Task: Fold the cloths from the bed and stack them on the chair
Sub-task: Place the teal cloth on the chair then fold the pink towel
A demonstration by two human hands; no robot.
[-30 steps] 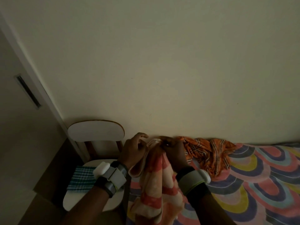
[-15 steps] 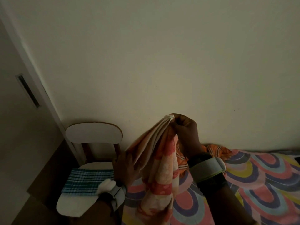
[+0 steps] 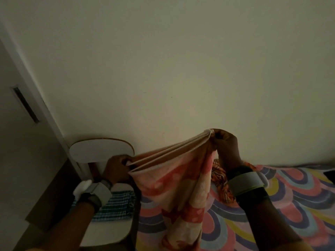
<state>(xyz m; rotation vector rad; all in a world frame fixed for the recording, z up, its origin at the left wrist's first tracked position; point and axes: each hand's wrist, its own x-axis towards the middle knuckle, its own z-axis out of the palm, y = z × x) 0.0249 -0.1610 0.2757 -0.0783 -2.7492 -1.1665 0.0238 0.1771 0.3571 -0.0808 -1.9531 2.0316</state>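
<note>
One teal-and-white checked cloth [image 3: 116, 205] lies folded flat on the seat of the white wooden chair [image 3: 101, 151], just below the left wrist, so I judge the first piece done; the second, a soft peach-and-coral blotch-patterned cloth [image 3: 174, 182], is in mid-fold in the air between the two hands; a third, a crumpled orange plaid cloth [image 3: 220, 182], lies unfolded on the bed with the multicoloured arch-patterned sheet [image 3: 293, 200], just behind and below the right wrist, so by my reckoning well over half the work is left. The left hand [image 3: 117, 169] has its fingers curled round one end of the gathered pale hems; the right hand [image 3: 225, 144] pinches the other end, where the corners bunch together, higher up and further from the chair. Between these grips the top edge is drawn taut, several layers of hem running side by side; that stretched edge slopes upward from the left hand to the right hand, and it seems to be the cloth's long axis at present; the rest of the fabric hangs slack below both hands, draping down between the forearms towards the near edge of the bed.
</note>
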